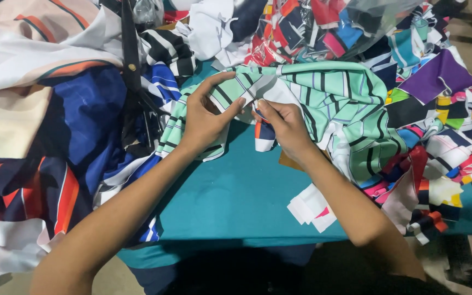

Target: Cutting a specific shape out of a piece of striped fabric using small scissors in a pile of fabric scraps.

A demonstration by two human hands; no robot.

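Head view: left hand (206, 117) and right hand (284, 124) both pinching mint-green striped fabric (329, 93) near far edge of teal counter (230, 196), scrap heaps alongside.

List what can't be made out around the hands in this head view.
- Any small tool in the right hand: hidden by its curled fingers.
- Edge of the mint striped fabric pinched by the left hand: covered by fingers.
- Black scissors: tips cut off at the top edge.
- Teal table contents: buried under scraps.
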